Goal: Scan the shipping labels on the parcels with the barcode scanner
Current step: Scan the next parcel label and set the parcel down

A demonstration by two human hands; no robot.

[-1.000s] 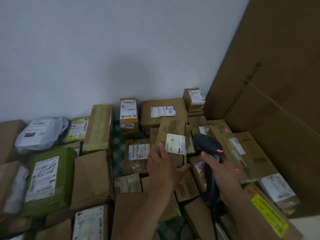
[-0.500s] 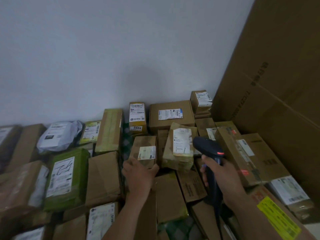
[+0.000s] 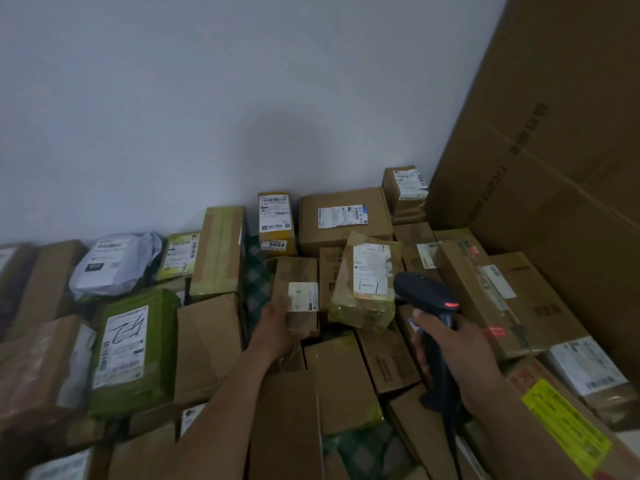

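My left hand grips the lower end of a small brown parcel whose white label faces up. My right hand is wrapped round the handle of a black barcode scanner with a red button; its head points toward the parcels. Just left of the scanner head leans a taped parcel with a white label marked "1-1". Many other labelled parcels cover the surface.
A big cardboard sheet leans on the right. A green parcel and a white poly bag lie at left. A yellow box numbered 5604 and a wide brown box stand against the wall.
My left hand let go of the leaning taped parcel, moved left and took hold of the small brown parcel. The scanner stayed nearly in place.
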